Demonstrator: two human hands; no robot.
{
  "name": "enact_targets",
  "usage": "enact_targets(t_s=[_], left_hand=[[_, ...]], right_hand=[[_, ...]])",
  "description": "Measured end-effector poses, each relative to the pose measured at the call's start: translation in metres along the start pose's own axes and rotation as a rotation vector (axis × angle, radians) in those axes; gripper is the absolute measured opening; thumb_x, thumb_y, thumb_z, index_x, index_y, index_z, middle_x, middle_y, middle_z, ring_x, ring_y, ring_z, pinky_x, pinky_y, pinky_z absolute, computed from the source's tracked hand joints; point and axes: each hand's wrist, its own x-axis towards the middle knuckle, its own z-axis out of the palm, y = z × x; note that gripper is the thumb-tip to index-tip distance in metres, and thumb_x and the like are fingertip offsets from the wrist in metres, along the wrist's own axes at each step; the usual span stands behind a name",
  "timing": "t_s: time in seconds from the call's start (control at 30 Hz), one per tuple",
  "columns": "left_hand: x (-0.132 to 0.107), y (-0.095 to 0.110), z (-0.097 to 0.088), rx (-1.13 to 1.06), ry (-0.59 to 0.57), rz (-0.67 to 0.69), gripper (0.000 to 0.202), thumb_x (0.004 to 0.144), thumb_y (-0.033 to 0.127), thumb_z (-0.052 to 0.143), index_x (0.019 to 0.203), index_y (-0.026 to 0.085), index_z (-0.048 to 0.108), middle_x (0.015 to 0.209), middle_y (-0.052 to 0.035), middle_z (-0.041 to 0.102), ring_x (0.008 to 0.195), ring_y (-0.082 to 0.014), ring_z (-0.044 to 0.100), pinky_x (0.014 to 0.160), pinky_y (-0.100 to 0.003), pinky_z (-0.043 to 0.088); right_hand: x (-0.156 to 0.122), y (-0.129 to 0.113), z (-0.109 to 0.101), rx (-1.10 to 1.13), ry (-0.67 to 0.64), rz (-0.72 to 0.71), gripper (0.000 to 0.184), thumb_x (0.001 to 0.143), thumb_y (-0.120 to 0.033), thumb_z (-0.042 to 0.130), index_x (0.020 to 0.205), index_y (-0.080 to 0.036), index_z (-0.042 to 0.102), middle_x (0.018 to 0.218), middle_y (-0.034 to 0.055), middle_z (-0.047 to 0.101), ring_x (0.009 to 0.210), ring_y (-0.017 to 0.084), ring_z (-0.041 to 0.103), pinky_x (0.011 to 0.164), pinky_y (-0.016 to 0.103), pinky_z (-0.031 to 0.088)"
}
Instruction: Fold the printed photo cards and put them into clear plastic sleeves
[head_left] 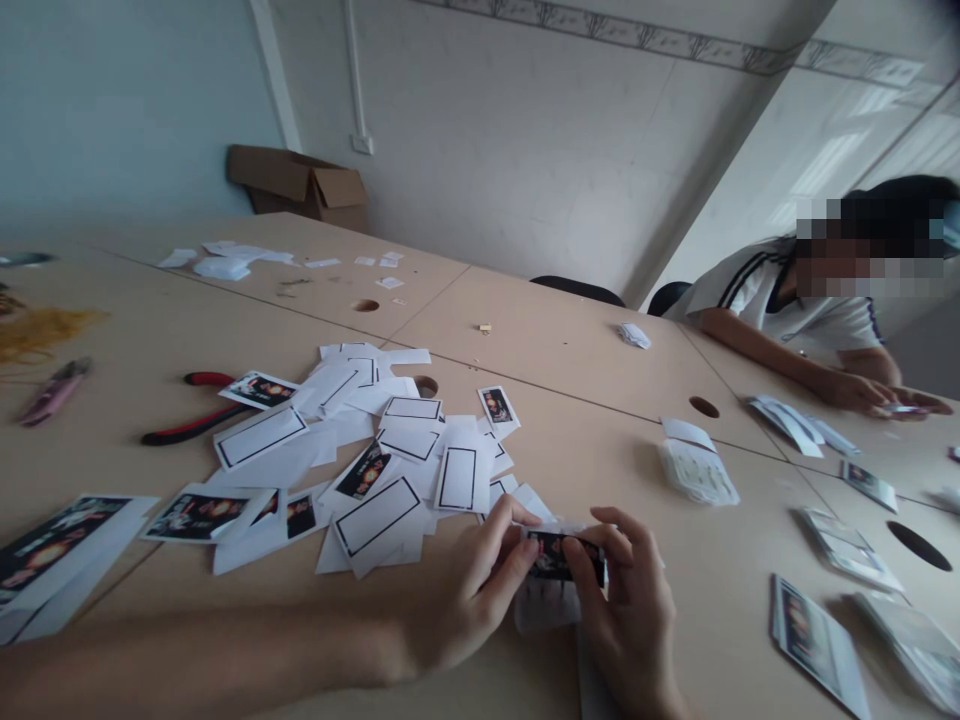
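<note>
My left hand (480, 600) pinches the left end of a small dark printed card (551, 562) between thumb and fingers. At the card's other end my right hand (634, 605) grips with its thumb on top and its fingers behind. Just below the card is a translucent plastic case (547, 612) with small dark items inside, too small to name. I cannot tell whether the card touches the case. Left of my hands lies a loose heap of white cards (379, 525), some with black outlines and others with dark pictures.
Red-handled pliers (202, 425) lie beside the heap, and a pink-handled cutter (56, 390) farther left. A clear case (697, 470) and stacked printed cards (817, 645) are on the right. Across the table (540, 375), another person (795, 310) handles a small item. A cardboard box (300, 185) stands behind.
</note>
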Motion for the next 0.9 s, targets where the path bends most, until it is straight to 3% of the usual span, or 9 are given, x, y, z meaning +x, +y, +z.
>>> enact_targets(t_s=[0.53,0.9], left_hand=[[0.0015,0.0012,-0.0014,-0.003,-0.072,0.002,0.017,0.087,0.032,0.032,0.09,0.019,0.042,0.083,-0.0023,0.057,0.076,-0.0129,0.052,0.069,-0.025,0.039],[0.002,-0.0037,0.0024,-0.097,-0.07,0.011,0.016,0.086,0.031,0.033,0.089,0.018,0.042,0.085,-0.003,0.057,0.079,-0.0129,0.053,0.072,-0.026,0.04]], right_hand=[[-0.0011,0.0046,0.0003,-0.006,-0.023,0.179,0.022,0.075,-0.025,0.052,0.094,-0.022,0.04,0.065,-0.0011,0.057,0.057,0.011,0.052,0.05,0.022,0.042],[-0.0004,0.0059,0.0025,-0.024,-0.03,0.194,0.018,0.075,-0.026,0.053,0.088,-0.022,0.041,0.063,-0.0022,0.056,0.055,0.01,0.051,0.049,0.021,0.04]])
